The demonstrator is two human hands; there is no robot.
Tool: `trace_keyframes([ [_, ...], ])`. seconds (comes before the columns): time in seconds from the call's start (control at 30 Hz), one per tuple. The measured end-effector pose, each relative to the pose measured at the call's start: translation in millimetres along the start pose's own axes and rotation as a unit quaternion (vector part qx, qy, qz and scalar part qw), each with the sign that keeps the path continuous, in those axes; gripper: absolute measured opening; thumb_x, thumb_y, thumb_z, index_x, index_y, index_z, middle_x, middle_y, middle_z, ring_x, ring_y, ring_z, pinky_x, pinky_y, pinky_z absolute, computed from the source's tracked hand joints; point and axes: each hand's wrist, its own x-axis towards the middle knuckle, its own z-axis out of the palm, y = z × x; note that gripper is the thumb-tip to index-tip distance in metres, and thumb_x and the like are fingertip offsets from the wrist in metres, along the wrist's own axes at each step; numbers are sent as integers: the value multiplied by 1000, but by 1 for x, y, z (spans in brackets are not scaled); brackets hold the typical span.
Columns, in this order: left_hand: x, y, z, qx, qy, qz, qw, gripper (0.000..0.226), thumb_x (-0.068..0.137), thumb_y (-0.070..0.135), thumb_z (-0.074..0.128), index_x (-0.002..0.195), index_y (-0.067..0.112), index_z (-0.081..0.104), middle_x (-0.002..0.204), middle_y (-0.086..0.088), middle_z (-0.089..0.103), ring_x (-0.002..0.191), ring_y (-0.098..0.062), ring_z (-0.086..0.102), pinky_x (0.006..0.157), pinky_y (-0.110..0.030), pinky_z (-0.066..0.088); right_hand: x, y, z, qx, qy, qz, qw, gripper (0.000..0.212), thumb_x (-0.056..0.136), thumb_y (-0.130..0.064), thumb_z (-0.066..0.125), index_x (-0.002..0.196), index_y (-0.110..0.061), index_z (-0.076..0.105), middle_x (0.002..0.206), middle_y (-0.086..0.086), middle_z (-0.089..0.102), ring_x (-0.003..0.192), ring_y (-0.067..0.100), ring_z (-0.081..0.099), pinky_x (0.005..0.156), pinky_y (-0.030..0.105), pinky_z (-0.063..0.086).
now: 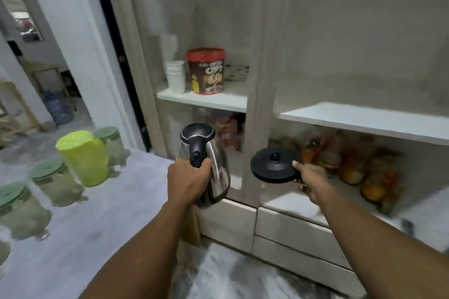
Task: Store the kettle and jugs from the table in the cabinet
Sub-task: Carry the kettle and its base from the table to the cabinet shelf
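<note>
My left hand (188, 178) grips the black handle of a steel kettle (218, 167), held in the air in front of the cabinet (257, 94). My right hand (309, 178) holds the kettle's round black base (274, 165) by its edge, level with the lower open compartment. On the table (102, 213) at the left stand a lime-green jug (83, 158) and several clear jugs with green lids (52, 181). The view is slightly blurred.
The upper left shelf (206, 101) carries a stack of white cups (175, 75) and a red cereal tub (206, 70). The right shelf (364, 121) is bare. Orange jars and packets (352, 165) fill the lower compartment. Drawers (291, 228) sit below. A doorway opens at far left.
</note>
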Motion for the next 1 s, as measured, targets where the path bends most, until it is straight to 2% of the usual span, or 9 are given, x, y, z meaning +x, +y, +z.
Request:
trace_keyframes([
  [0.23,-11,132,106,-104,-127,105,981,37,84,28,67,68,-4,71,59,-15,73,43,-9,65,42,-21,51,-2,-82,-146,38,164,-72,983,21,88,-26,69,88,-7,63,68,14,54,52,24,45,44,30,33],
  [0.3,-10,169,137,-133,-146,135,971,42,80,36,65,66,-4,70,60,-17,72,47,-17,68,47,-32,57,6,-109,-177,29,211,-92,973,25,89,-28,68,84,-3,63,66,16,56,52,26,47,47,32,36],
  [0.4,1,226,177,-168,-173,160,957,51,70,48,59,62,-2,67,55,-17,69,54,-33,71,56,-49,62,32,-151,-217,62,258,-112,958,24,89,-26,70,87,-3,63,83,20,67,65,29,60,50,35,39],
  [0.5,23,285,208,-203,-221,127,946,44,72,42,64,60,0,69,54,-15,70,55,-33,73,66,-51,64,72,-184,-241,109,258,-101,955,21,93,-22,64,104,-6,56,78,11,64,61,19,61,47,28,34],
  [0.63,56,344,245,-234,-314,110,914,32,79,33,69,70,2,66,54,-7,63,44,-27,62,70,-57,64,145,-219,-257,143,270,-107,946,14,93,-18,60,100,-5,58,72,11,61,54,16,57,45,26,33],
  [0.77,89,405,291,-242,-279,137,919,34,73,41,67,67,7,68,57,-7,68,53,-31,70,70,-55,65,223,-239,-272,163,291,-102,937,12,86,-11,63,90,1,62,82,20,66,42,16,54,45,25,37],
  [0.83,109,430,318,-227,-246,157,929,41,67,49,65,68,8,70,67,-13,74,66,-36,75,72,-54,64,262,-252,-282,166,288,-105,937,33,88,-14,62,114,6,57,104,24,68,58,24,65,38,21,38],
  [0.93,140,451,362,-180,-223,195,938,49,71,55,63,75,7,71,75,-14,76,65,-32,75,67,-44,64,313,-267,-295,157,261,-88,948,55,95,-17,60,140,7,41,133,25,58,97,36,69,36,24,41],
  [1.0,159,457,391,-143,-202,212,946,43,80,55,63,75,13,66,75,-8,73,64,-22,71,58,-31,56,339,-274,-297,148,250,-87,953,54,96,-15,59,143,5,41,137,26,56,91,36,68,45,30,41],
])
